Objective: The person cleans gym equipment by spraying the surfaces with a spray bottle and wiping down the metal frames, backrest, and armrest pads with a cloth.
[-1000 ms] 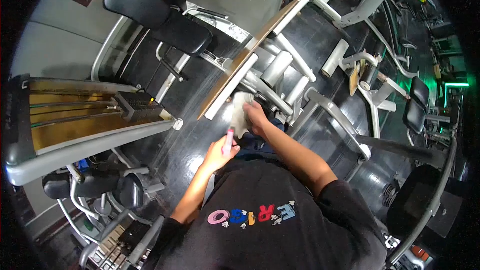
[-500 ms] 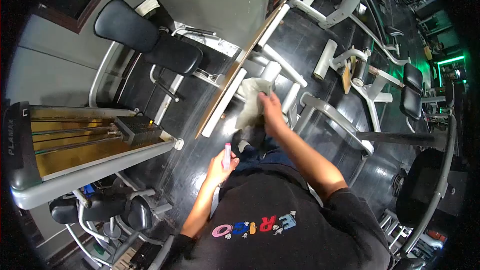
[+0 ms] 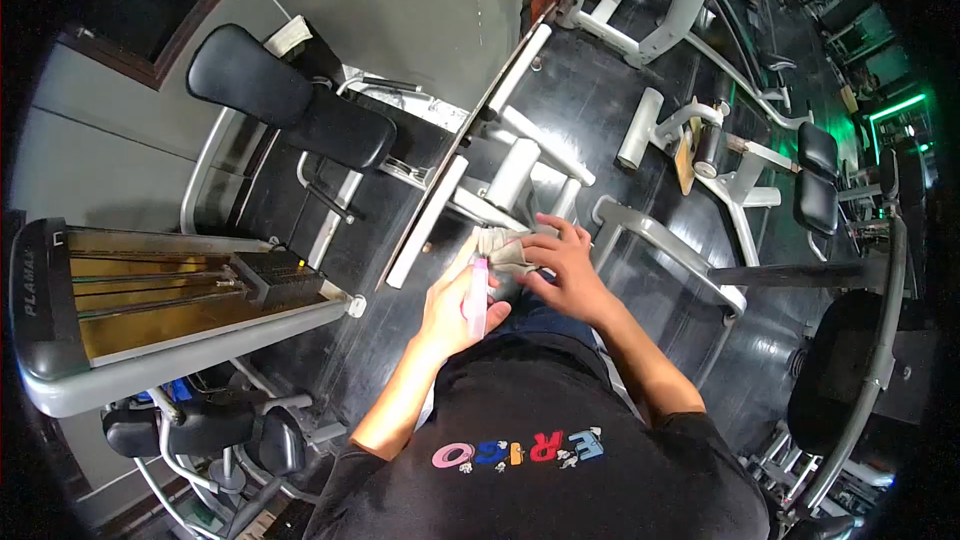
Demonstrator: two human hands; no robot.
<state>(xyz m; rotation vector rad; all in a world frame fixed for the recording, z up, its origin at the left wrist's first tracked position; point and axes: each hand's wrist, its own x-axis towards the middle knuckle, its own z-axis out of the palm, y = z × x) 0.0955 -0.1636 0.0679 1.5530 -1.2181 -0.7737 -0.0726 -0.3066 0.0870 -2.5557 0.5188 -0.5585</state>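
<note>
My left hand is closed around a small translucent bottle with a pink top, held upright in front of my body. Just beyond the bottle is a bunched pale cloth. The fingers of my right hand curl over the cloth's right side, and the left fingertips reach close to its left edge. Whether those left fingers also grip the cloth is hard to make out. Both hands are close together above the white frame of a gym machine.
A black padded seat with its backrest stands at upper left. To the left is a weight-stack machine. A grey curved frame rises from the dark floor on the right, and another machine's roller stands behind it.
My right hand has drawn the cloth in towards my body and the left hand. The cloth, hanging loose before, is now bunched. My left hand has risen slightly with the bottle.
</note>
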